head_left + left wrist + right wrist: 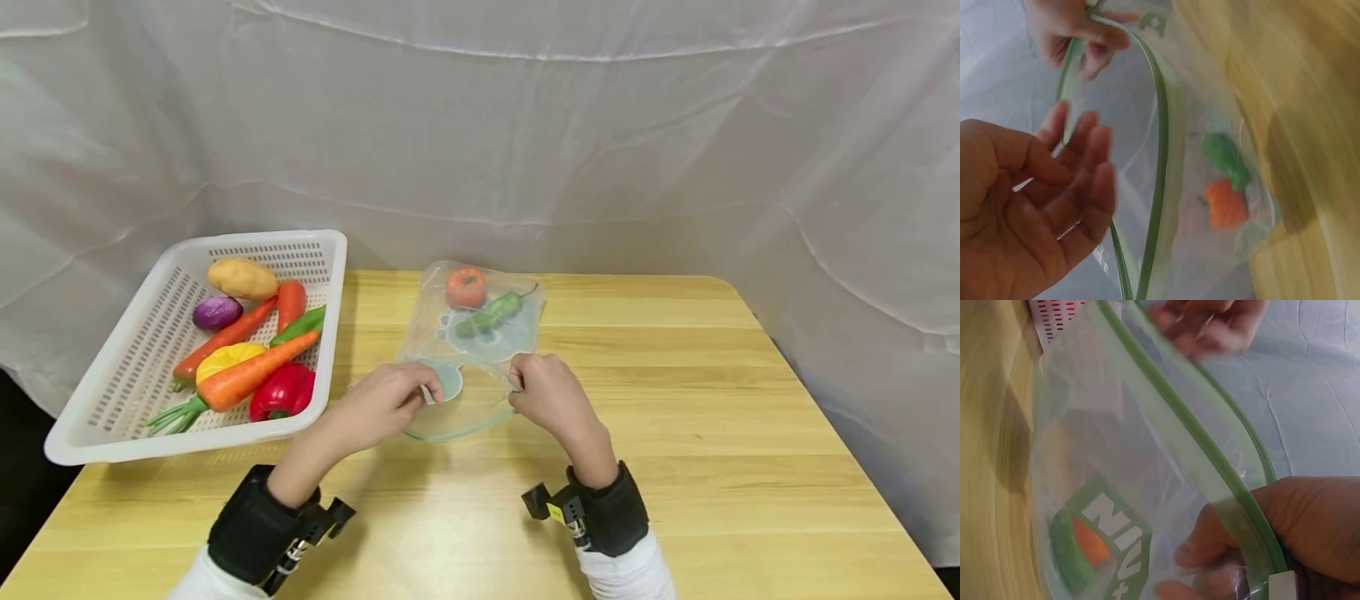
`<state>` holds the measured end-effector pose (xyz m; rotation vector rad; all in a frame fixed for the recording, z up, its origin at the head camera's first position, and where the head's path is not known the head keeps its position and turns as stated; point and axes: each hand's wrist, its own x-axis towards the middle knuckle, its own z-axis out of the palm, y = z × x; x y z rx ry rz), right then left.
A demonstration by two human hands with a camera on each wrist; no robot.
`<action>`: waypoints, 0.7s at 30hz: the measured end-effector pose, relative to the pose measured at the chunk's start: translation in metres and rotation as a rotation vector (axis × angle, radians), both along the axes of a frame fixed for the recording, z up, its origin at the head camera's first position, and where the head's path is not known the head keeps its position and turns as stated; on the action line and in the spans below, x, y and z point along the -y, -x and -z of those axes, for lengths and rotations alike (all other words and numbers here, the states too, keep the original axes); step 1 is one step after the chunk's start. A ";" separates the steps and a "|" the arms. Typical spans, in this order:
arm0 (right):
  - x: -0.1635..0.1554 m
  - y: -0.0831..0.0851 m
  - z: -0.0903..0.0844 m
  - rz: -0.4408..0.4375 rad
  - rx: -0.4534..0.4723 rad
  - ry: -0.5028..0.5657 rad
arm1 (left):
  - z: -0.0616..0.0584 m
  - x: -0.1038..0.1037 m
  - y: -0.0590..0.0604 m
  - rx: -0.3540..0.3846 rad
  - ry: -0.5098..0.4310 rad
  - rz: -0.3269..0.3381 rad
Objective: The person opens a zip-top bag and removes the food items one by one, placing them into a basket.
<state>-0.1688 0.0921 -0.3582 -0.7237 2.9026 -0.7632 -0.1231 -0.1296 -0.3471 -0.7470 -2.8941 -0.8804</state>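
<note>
A clear zip bag (pixel 422 321) with a green-edged mouth lies on the table, its mouth raised toward me and spread. Inside it are a red tomato (pixel 466 287) and a green pepper (pixel 489 315). My right hand (pixel 551 396) pinches the right side of the mouth, thumb and fingers over the green strip, near a white slider (pixel 1282 586). At the left side of the mouth is my left hand (pixel 386 404), its fingers loosely bent, fingertips close by the green zip strip (pixel 1161 125) and nothing gripped between them.
A white plastic basket (pixel 339 333) stands at the left with a potato (pixel 243 277), a purple vegetable (pixel 217 312), a carrot (pixel 251 375), a red bell pepper (pixel 283 392) and other vegetables. Behind the wooden table (pixel 712 417) hangs a pale curtain (pixel 487 125).
</note>
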 end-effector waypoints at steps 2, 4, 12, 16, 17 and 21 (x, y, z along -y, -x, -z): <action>0.001 -0.002 -0.001 -0.005 -0.006 -0.004 | 0.002 -0.006 0.004 0.051 0.068 0.038; 0.003 -0.003 -0.002 -0.011 -0.012 -0.009 | 0.002 -0.012 0.008 0.100 0.113 0.069; 0.010 -0.006 -0.002 -0.031 -0.026 -0.032 | 0.001 -0.033 0.020 0.329 0.320 0.066; 0.013 -0.007 -0.001 -0.040 -0.027 -0.037 | 0.004 -0.043 0.027 0.458 0.384 0.018; 0.014 -0.008 -0.001 -0.039 -0.030 -0.039 | 0.005 -0.045 0.028 0.462 0.394 0.013; 0.018 -0.011 0.000 -0.032 -0.045 -0.067 | 0.010 -0.053 0.041 0.463 0.444 0.000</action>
